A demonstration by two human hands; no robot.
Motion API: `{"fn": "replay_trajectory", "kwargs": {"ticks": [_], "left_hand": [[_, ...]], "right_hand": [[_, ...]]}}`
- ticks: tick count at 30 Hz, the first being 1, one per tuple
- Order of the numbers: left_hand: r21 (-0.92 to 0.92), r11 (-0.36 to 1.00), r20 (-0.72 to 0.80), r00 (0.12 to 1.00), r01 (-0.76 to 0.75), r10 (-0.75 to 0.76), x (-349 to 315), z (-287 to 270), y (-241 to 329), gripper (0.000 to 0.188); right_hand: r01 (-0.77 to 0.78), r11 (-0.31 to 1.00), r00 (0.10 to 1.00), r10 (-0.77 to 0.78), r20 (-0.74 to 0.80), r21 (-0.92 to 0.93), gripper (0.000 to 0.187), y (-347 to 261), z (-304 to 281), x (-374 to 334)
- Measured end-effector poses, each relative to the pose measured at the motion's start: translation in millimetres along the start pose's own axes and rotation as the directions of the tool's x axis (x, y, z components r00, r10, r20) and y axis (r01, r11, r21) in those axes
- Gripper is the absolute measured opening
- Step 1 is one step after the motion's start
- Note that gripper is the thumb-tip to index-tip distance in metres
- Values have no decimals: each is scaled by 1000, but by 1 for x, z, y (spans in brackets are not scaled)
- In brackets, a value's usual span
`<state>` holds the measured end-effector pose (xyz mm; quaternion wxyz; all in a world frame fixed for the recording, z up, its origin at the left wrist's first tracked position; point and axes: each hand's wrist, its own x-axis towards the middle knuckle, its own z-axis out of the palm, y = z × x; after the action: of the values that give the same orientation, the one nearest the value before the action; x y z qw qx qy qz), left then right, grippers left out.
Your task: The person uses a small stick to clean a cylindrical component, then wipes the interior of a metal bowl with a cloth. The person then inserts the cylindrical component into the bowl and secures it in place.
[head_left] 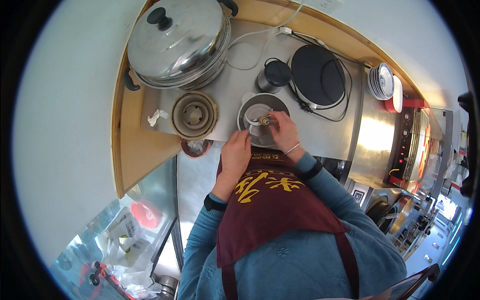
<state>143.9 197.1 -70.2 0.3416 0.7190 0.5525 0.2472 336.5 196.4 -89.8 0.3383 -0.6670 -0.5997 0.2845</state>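
Observation:
A round grey pot with a pale rim stands near the counter's front edge, right in front of me. Inside it lie white, curved pieces, partly covered by my fingers. My right hand reaches over the pot from the right, its fingers closed on a small brass-coloured, knob-like piece. At the pot's near left side, my left hand has its fingers curled over the rim; the fingertips are partly hidden.
A large lidded steel steamer stands far left, with a tan ringed bowl and crumpled tissue nearer. Behind the pot are a black-lidded canister and a corded black hot plate. Stacked bowls sit farther right.

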Motion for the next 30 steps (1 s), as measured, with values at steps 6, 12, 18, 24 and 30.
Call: {"fn": "replay_trajectory", "kwargs": {"ticks": [6,12,18,24,30], "left_hand": [[174,977,132,986,-125,103,48,45,16,29],[326,929,247,964,-176,96,61,65,10,23],[286,927,248,953,-241,171,59,48,20,24],[232,953,219,965,-196,145,55,25,49,24],[-74,996,53,997,-51,55,52,-9,61,28]], "right_hand": [[-111,991,986,119,-116,77,34,-2,-15,-13],[-153,974,965,183,-187,167,31,-5,-25,-33],[-170,954,942,230,-244,246,30,0,-27,-47],[-144,930,907,261,-331,339,25,2,-30,-53],[-230,752,904,400,-152,617,22,4,-32,-61]]}}
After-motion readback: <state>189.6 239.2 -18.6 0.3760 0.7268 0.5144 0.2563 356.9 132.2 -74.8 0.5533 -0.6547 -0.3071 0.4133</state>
